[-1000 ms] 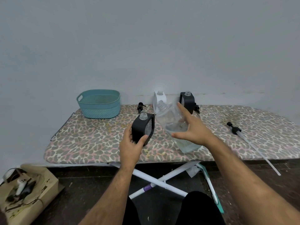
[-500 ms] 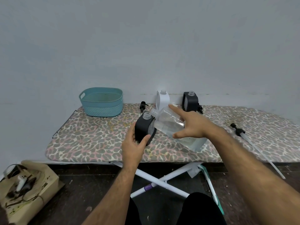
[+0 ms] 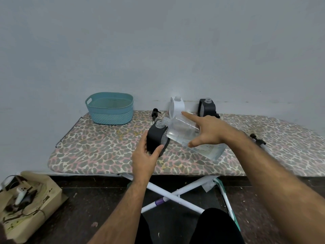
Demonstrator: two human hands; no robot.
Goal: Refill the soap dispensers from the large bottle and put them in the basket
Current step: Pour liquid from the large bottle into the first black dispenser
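1. A person's left hand (image 3: 144, 158) grips a black soap dispenser (image 3: 157, 138) standing upright on a leopard-print ironing board (image 3: 98, 147), thumb on the near side and fingers wrapped round the far side, its clear threaded neck uncapped.
2. The right hand (image 3: 205, 132) clasps a large clear bottle (image 3: 182, 132) from above, index finger stretched along its top and thumb under its lower side; the bottle is tipped to the left, its open mouth just beside and slightly above the dispenser's neck. Clear liquid lies along the lower side of the bottle.
3. A teal basket (image 3: 110, 108) sits at the board's far-left corner, well apart from the hands.
4. Against the wall stand a white dispenser (image 3: 176, 105) and a second black dispenser (image 3: 206, 107), both uncapped.
5. A black pump head (image 3: 155, 113) rests between the basket and the white dispenser; a long pump with a tube (image 3: 260, 143) lies on the board at right.
6. A cardboard box (image 3: 29, 205) holding cables sits on the floor at lower left.
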